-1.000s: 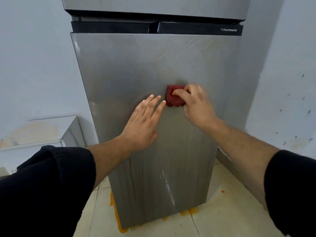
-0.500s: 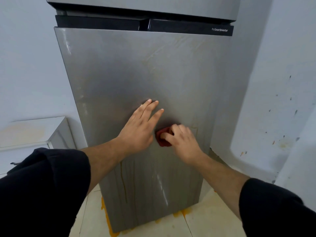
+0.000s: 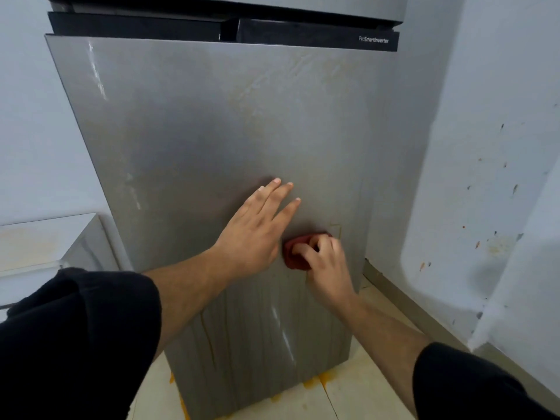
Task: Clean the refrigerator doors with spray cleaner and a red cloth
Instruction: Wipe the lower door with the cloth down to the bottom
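Bunched red cloth (image 3: pixel 295 253) sat gripped in curled fingers of right hand (image 3: pixel 327 265), pressed on grey brushed-metal refrigerator door (image 3: pixel 212 131), right of centre. Flat, straight-fingered left hand (image 3: pixel 257 234) touched door just left of cloth. Orange drip streaks (image 3: pixel 209 338) lay below-left.

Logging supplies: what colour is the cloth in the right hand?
Dark red; the head view shows the cloth gripped by the right hand.

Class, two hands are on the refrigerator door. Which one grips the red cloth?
The right hand: its fingers curl round the red cloth. The left hand lies flat on the refrigerator door, fingers straight, holding nothing.
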